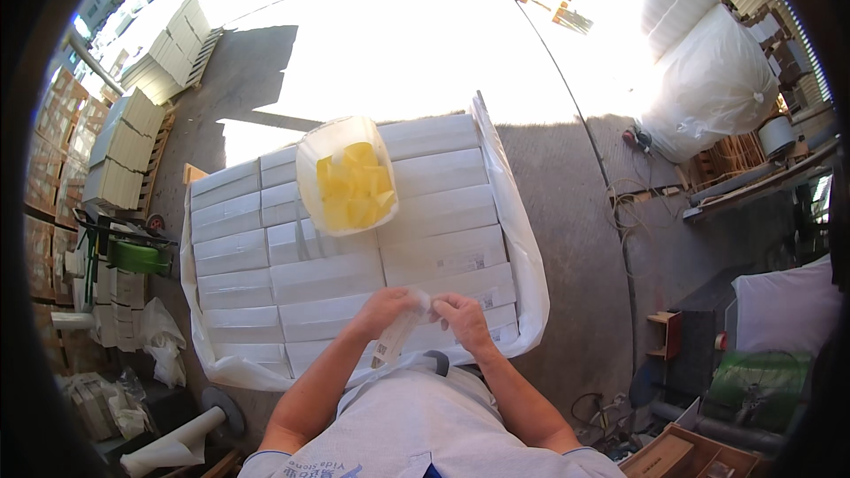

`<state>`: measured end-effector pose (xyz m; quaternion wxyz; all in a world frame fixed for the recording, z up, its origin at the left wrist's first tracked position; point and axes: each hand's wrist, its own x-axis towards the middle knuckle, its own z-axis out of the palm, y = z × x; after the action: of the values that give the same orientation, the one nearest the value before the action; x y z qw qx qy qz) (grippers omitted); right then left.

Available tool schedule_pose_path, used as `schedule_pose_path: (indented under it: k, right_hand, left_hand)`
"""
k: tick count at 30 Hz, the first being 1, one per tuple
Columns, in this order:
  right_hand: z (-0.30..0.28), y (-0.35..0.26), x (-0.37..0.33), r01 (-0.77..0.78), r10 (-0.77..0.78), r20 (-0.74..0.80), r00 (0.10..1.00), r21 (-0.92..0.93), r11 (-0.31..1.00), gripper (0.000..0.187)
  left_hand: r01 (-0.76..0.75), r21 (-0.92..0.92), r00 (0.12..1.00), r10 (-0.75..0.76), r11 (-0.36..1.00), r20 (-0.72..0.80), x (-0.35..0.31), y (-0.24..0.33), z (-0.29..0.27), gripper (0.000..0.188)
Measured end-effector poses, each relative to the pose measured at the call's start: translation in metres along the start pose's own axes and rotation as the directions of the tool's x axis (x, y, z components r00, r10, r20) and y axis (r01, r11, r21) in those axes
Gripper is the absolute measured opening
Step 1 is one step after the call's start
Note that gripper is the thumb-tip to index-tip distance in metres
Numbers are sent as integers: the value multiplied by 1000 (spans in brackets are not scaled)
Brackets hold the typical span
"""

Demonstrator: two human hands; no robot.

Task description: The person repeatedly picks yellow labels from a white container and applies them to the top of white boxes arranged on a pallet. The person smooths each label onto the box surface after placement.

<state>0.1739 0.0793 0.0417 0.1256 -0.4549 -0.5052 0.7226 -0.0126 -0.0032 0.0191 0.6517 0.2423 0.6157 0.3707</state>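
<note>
head view, hands [388, 310] holding pale strip [398, 333], print [382, 349] illegible

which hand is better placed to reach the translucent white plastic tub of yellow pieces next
Probably the left hand: it looks nearer the tub, which sits ahead and leftward on the white rectangular boxes. The right hand is farther. Both hold the translucent plastic strip, so the left would need freeing first.

The pale whitish thin strip [400, 329] carries a dark speckled square [382, 349]. White rectangular boxes [323, 279] show small black-and-white code squares [479, 264]. A milky translucent rounded plastic tub [310, 149] contrasts with bright yellow curved pieces [356, 184]. The pale grey fabric shirt [390, 420] has blue print.
</note>
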Motion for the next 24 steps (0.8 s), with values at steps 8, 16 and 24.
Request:
schedule_pose_path:
  k: [8, 16, 24]
  right_hand:
    - [4, -14, -6, 6, -21, -95, 995, -157, 988, 21]
    - [3, 9, 6, 121, -154, -79, 985, -318, 940, 20]
    - [4, 15, 10, 112, -155, -57, 986, -458, 882, 21]
  left_hand:
    - [-11, 46, 999, 13, 999, -47, 5, -9, 2, 25]
    - [-255, 360, 953, 296, 898, -62, -1, -3, 10, 20]
    - [-373, 557, 893, 449, 742, 0, -15, 15, 20, 14]
